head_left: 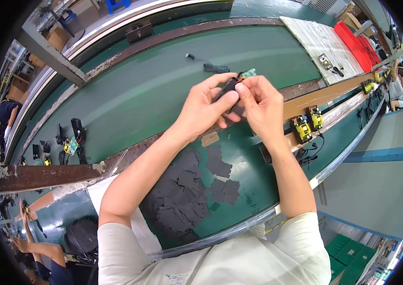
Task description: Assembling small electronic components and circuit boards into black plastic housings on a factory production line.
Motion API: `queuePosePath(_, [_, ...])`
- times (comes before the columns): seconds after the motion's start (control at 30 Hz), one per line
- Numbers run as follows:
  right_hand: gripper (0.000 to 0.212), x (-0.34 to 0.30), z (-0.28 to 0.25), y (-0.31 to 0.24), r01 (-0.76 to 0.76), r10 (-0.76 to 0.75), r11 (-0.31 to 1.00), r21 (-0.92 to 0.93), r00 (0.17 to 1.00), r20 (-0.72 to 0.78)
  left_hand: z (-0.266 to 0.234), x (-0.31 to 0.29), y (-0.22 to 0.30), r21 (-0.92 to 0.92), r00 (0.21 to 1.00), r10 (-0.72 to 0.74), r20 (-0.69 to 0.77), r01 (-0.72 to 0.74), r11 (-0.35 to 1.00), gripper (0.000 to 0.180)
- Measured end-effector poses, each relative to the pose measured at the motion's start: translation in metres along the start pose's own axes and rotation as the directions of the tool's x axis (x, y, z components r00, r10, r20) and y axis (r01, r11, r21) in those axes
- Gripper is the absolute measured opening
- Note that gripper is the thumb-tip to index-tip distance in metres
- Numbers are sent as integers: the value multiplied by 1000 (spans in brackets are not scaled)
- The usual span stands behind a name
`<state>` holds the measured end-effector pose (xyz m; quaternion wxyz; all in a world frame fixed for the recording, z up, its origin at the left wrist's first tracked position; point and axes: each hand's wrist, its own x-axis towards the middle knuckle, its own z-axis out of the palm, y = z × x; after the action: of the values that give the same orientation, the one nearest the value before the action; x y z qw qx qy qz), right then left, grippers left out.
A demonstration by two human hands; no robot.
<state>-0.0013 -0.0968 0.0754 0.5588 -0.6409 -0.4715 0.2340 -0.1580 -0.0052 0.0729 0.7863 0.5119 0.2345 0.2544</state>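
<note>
Both hands meet above the near edge of a green conveyor belt (144, 85). Between the fingers of my left hand (207, 105) is a small black plastic housing (230, 88). My right hand (262, 103) pinches at its upper right side, where a small green circuit board (247, 73) and a bit of red wire show. How the board joins the housing is partly hidden by the fingers. Just beyond the hands, a coiled black cable (215, 68) lies on the belt. Below my forearms, a heap of thin dark grey die-cut sheets (177, 199) covers part of the green worktop.
Yellow-and-black transformer assemblies (301, 129) stand on a ledge right of my right forearm. More black housings and boards (70, 145) sit on the belt at left. A red tray (353, 47) lies far right. A rusty metal bar (44, 178) crosses at left. Co-workers' arms (44, 247) show lower left.
</note>
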Motion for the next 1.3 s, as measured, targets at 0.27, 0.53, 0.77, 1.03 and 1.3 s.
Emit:
queuePosePath(0.27, [20,29,-20,14,485,-543,821,-301,826,-151,-4,-5,9,177,989,3,149,-29,984,29])
queuePosePath(0.53, [33,7,-14,-13,-218,209,972,90,973,95,-5,-4,6,312,995,92,-43,-74,947,23])
queuePosePath(0.77, [42,11,-23,1,-159,213,967,-198,933,291,-13,3,-8,778,753,651,94,-464,424,19])
queuePosePath(1.03, [25,-7,11,-5,179,-174,967,-182,984,48,-12,6,-12,822,769,640,14,-373,430,20])
queuePosePath(1.3, [24,-3,8,2,113,-126,976,-186,990,-60,1,4,-19,654,809,587,-34,-426,625,31])
